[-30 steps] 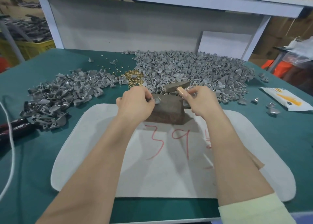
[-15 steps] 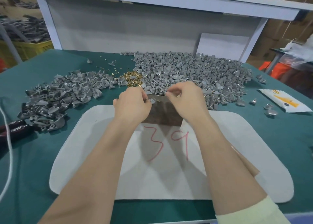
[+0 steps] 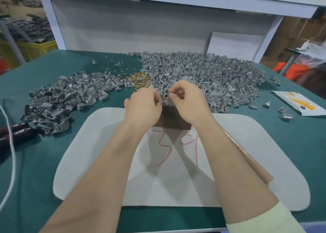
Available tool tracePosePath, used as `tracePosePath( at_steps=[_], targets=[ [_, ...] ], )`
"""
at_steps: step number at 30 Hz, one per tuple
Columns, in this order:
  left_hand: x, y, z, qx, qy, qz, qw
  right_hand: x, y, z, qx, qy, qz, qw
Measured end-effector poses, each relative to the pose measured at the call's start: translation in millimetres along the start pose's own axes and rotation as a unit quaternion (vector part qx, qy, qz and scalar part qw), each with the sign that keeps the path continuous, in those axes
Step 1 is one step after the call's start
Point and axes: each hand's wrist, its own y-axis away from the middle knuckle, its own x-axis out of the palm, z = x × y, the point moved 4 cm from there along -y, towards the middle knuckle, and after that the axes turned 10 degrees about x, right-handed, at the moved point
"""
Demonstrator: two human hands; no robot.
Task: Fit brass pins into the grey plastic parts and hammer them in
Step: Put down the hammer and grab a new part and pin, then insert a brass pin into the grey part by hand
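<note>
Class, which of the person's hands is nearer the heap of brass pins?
Left. The left hand sits just on the near side of the brass pins; the right hand is further off, to their right, before the larger grey pile.

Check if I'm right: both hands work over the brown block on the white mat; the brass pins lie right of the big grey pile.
Wrong side. The head view shows the brass pins left of the big grey pile. The left hand and right hand do work over the brown block on the white mat.
</note>
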Motion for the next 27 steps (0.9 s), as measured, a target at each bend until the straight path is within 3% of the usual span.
tracePosePath(
  at_steps=[4,12,27],
  targets=[
    [3.4,1.1,-2.4,0.010,-0.011,0.010,1.000,-1.5,0.4,-0.9,-0.019,0.003,0.037,0.999],
    [2.3,2.0,-3.1,-0.001,0.006,0.027,1.000,2.5,9.2,4.7,-0.114,0.056,0.029,0.991],
    [1.9,3.8,-3.5,-0.004,0.030,0.026,0.999,12.5,1.1,1.5,-0.106,0.110,0.023,0.988]
  ],
)
